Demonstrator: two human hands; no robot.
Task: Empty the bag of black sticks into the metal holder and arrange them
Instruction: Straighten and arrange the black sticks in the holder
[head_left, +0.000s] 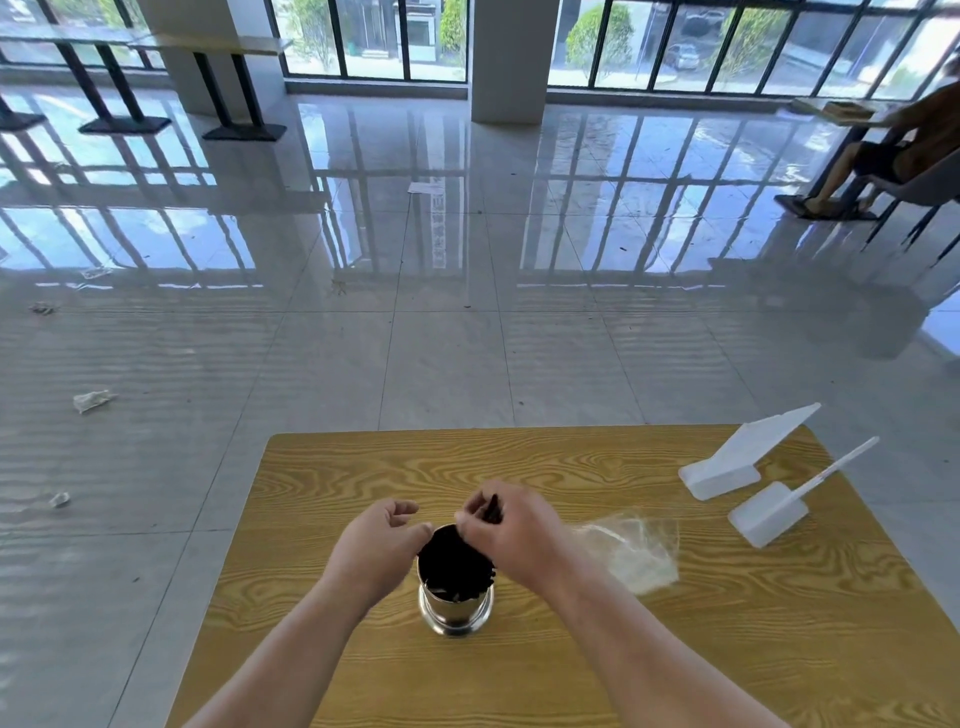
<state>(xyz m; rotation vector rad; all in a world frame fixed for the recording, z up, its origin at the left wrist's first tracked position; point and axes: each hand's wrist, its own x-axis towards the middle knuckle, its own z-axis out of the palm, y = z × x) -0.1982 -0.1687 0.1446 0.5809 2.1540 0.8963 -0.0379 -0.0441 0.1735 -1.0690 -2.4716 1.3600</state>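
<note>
A shiny metal holder (455, 613) stands upright on the wooden table (571, 649), near its middle. Black sticks (447, 564) fill its dark mouth. My right hand (511, 535) hovers over the holder's far right rim, its fingers pinched around a few black sticks (492, 508) that poke up. My left hand (376, 545) rests against the holder's left rim with fingers curled and apart, holding nothing. The clear plastic bag (631, 553) lies flat and limp on the table, just right of my right hand.
Two white plastic stands (727, 470) (769, 512) sit at the table's far right corner. The table's far edge borders a glossy tiled floor with scraps of litter (91, 400). A person sits on a chair (893, 161) at the far right.
</note>
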